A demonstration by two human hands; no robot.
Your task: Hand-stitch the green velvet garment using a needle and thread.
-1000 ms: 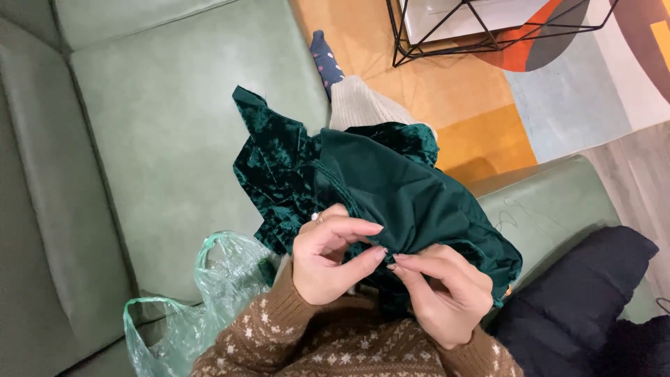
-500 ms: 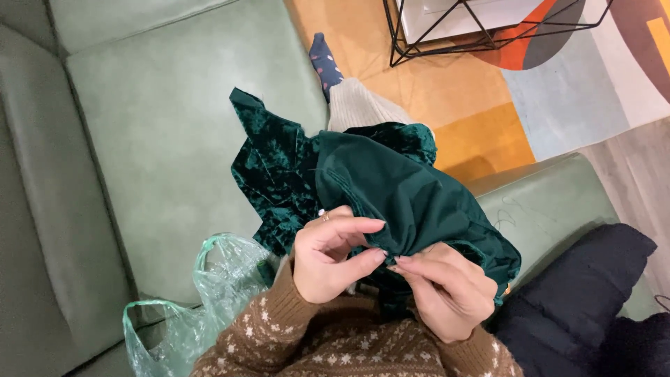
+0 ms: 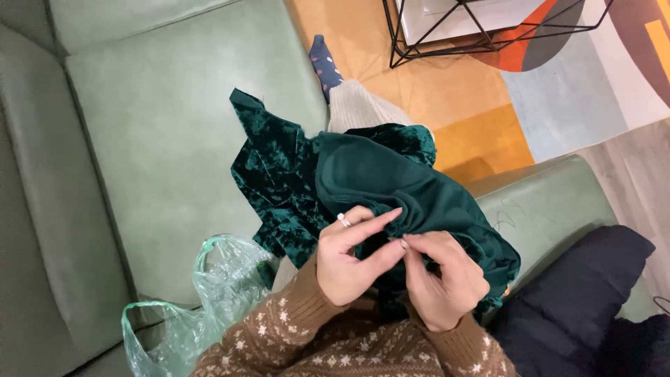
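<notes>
On the pale green leather sofa (image 3: 160,139), the dark green velvet garment (image 3: 391,188) lies bunched in the lap, its edge pinched between left hand (image 3: 349,262) and right hand (image 3: 443,283); slick pile risks slipping from both pinches.

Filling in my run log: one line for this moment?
left hand: pinching green velvet garment | right hand: pinching same fold | on lap, green sofa

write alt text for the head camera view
Both hands, left hand and right hand, pinch a fold of dark green velvet garment on the person's lap, seated on a pale green sofa. A clear green plastic bag lies beside them.
</notes>
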